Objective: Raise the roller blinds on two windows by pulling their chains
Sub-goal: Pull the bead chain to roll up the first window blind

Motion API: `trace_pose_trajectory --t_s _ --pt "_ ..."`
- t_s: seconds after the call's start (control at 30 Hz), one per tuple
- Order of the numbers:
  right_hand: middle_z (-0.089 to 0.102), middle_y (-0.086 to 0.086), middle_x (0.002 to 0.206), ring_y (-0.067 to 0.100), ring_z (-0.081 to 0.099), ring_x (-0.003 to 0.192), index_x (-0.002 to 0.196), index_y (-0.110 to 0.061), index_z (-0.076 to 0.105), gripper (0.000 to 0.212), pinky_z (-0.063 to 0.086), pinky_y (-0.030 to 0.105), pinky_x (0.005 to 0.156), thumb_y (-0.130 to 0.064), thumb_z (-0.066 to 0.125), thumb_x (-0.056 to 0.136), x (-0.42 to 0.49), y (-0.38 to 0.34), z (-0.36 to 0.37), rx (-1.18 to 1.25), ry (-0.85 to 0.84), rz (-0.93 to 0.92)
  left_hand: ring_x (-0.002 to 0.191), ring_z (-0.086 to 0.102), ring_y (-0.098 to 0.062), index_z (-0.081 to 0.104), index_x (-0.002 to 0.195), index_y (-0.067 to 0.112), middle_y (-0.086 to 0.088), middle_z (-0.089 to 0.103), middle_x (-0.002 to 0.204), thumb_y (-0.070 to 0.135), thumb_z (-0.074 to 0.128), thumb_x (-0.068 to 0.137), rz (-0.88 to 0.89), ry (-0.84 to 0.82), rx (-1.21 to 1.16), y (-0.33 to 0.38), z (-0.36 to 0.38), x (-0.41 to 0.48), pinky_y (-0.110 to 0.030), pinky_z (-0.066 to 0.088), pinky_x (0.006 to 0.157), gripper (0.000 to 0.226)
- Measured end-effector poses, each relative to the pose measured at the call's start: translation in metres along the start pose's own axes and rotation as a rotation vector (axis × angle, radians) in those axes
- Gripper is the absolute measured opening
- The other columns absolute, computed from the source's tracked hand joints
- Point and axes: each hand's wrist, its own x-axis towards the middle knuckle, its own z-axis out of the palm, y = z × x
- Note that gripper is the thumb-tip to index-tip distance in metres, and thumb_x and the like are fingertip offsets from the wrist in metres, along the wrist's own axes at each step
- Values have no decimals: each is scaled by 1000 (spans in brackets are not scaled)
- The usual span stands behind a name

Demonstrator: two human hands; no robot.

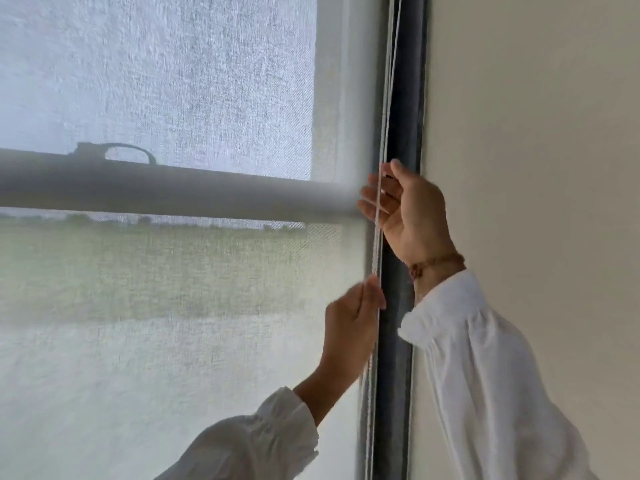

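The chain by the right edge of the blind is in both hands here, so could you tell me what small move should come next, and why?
Probably pull down with the left hand, pinched on the chain. The right hand sits higher with loose fingers, ready for the next grip. The blind is still fully down.

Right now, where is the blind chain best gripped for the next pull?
Pinch the chain high up, near the right hand, coming from the room side. It hangs as a thin vertical run close against the dark frame, so only fingertips fit. The left hand already pinches it lower.
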Motion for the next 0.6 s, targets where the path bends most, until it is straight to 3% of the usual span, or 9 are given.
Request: trace_pose_trajectory --t_s 0.07,0.13,0.23,0.3,0.37,0.43,0.5,0.6 --pt "50 -5 50 6 41 32 70 -14 58 33 34 16 34 -35 48 93 11 3 14 -96 77 5 35 32 -3 52 53 36 16 39 37 26 42 96 -8 -29 20 -22 -2 -11 -23 27 42 45" --pt "36 -10 38 7 28 30 54 -18 48 44 23 18 33 -36 46 94 14 17 23 -195 170 -98 37 33 -4 52 54 35 16 41 39 20 42 97 -51 -40 9 -39 -8 -15 -20 27 42 46" --pt "36 -9 42 10 35 42 46 -24 38 50 31 26 48 -32 43 95 6 44 23 -422 265 -410 37 34 -3 60 60 30 14 41 41 29 39 96 -161 -33 -98 -54 -24 -8 -17 30 39 42" --pt "38 -10 46 5 39 42 49 -26 39 48 32 19 50 -29 43 96 -2 61 17 -510 286 -521 44 42 -5 64 76 21 8 45 51 41 34 92 -204 -30 -184 -55 -37 6 -17 37 39 39" --pt "39 -10 47 3 41 42 53 -20 43 43 31 17 47 -28 44 95 -13 85 8 -538 279 -570 65 58 -14 64 94 16 -4 57 72 43 28 91 -169 -48 -205 -52 -47 27 -21 51 55 45" --pt "43 -9 48 6 46 45 59 -13 49 39 34 20 47 -32 44 93 -32 115 -1 -560 290 -576 88 65 -16 61 102 16 -8 64 94 37 25 95 -99 -93 -255 -37 -53 50 -23 55 75 43" --pt "41 -9 47 10 44 46 58 -13 49 41 34 22 45 -37 42 91 -51 142 -9 -554 298 -595 92 66 -13 59 103 17 -5 65 101 31 26 97 -24 -145 -360 -15 -55 73 -25 54 84 37" --pt "31 -13 43 9 39 44 53 -22 38 45 27 13 44 -42 38 93 -72 170 -17 -623 311 -648 90 67 -15 58 106 13 -5 65 102 28 29 98 32 -227 -459 20 -52 104 -29 55 84 33"
